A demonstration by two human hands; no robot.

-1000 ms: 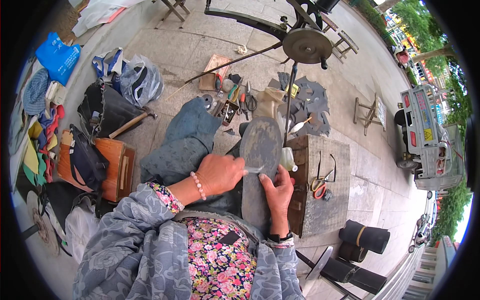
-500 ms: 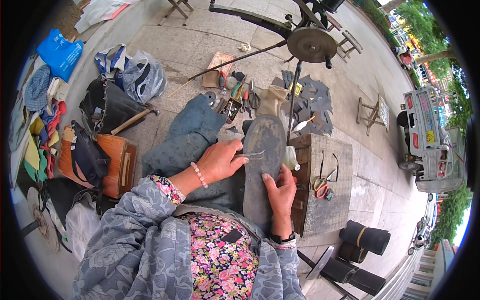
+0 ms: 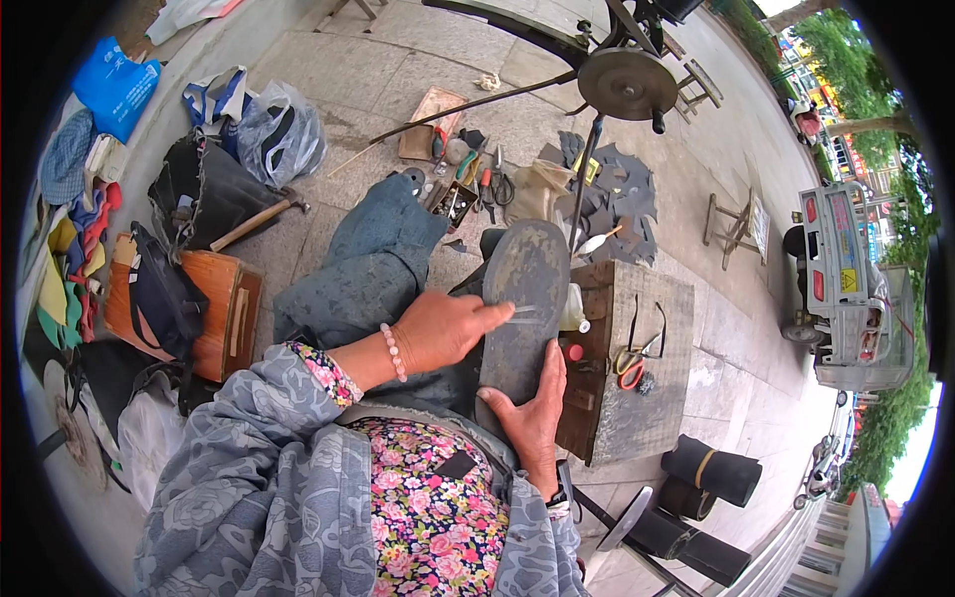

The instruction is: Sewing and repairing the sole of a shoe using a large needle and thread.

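A worn dark grey shoe sole [image 3: 525, 269] lies lengthwise over my lap, its face scuffed with pale brown patches. My right hand [image 3: 532, 413] grips its near part, thumb at the left edge and fingers along the right edge. My left hand [image 3: 448, 330], with a pink bead bracelet at the wrist, is closed over the sole's middle. From its fingertips stick out the thin metal tips of what look like tweezers [image 3: 527, 314], pointing right across the sole. Most of that tool is hidden in the hand. Dark cloth [image 3: 358, 289] covers my legs.
Right of my knees stands a wooden box [image 3: 647, 368] with scissors [image 3: 632, 368] and eyeglasses on it. Ahead lie hand tools, dark scraps [image 3: 617, 189] and a hand-cranked machine [image 3: 629, 85]. A hammer [image 3: 254, 221] and an orange wooden box [image 3: 224, 308] are left; black rolls [image 3: 711, 470] lie right.
My left hand has moved right, its fingers further over the sole. My right hand has slid nearer along the sole, its thumb now at the left edge. The view has shifted slightly.
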